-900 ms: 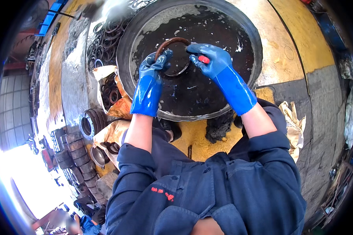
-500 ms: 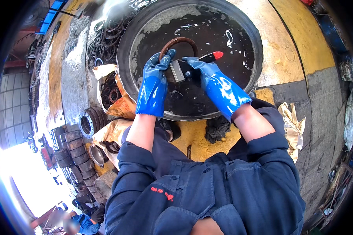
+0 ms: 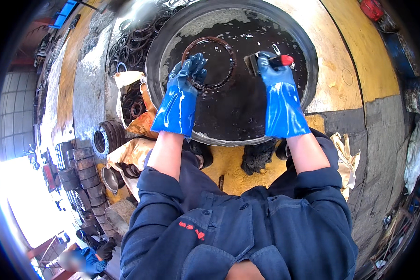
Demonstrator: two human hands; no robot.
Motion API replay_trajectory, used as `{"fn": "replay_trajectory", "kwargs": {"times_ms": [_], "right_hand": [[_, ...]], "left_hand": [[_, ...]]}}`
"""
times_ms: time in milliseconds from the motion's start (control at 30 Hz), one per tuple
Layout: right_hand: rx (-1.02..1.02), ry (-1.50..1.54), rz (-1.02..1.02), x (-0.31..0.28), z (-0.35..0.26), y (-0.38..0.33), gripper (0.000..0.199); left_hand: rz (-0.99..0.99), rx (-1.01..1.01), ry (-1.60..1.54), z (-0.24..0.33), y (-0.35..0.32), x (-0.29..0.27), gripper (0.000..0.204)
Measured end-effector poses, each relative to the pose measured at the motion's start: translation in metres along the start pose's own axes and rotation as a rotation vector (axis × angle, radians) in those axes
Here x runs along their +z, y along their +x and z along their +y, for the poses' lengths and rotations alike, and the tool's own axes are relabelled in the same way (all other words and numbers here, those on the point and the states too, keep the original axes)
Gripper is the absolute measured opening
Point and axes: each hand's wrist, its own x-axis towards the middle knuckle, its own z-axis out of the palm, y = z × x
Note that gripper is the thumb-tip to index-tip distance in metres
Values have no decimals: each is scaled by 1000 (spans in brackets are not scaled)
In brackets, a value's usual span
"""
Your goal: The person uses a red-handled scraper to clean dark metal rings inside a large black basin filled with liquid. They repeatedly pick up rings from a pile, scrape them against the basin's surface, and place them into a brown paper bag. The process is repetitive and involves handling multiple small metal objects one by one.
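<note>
Both hands wear long blue rubber gloves above a wide round basin [image 3: 155,70] holding dark liquid. My left hand [image 3: 179,88] is closed on the lower left edge of a wet brown ring [image 3: 234,59], which faces up almost in full. In my right hand [image 3: 277,86] is a flat brush [image 3: 251,64] with a red-ended handle. The fingers wrap its middle and hide part of it. The brush head points left toward the ring, with a gap between the two. Pale foam and bubbles float on the liquid.
Many dark rings [image 3: 130,46] lie left of the basin, beside an open sack [image 3: 142,125] of rings. Stacked rings [image 3: 108,139] stand nearer. A black shaggy clump [image 3: 256,158] lies between my legs, a crumpled sack [image 3: 347,161] at right. Another person [image 3: 86,261] is at lower left.
My right hand and the brush have moved right, away from the ring. The ring has tipped from nearly edge-on to showing its full round, still in my left hand.
</note>
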Motion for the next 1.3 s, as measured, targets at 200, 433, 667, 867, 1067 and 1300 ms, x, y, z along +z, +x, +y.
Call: {"fn": "replay_trajectory", "kwargs": {"times_ms": [200,433,667,867,1067,1300], "right_hand": [[73,232,-37,-9,2,1,28],[49,283,-119,-11,0,-4,29],[32,313,-203,-4,-5,-14,30],[4,331,-254,-11,-12,-35,30],[-16,353,-288,-18,-12,-44,31],[132,364,-194,-24,1,-45,22]], "left_hand": [[-34,25,-11,1,-6,9,32],[-144,137,344,8,10,37,32],[55,176,729,91,-58,3,42],[354,785,1355,122,-181,-139,38],[941,132,314,68,-309,-255,18],[1217,-223,-19,-15,-339,-289,20]]}}
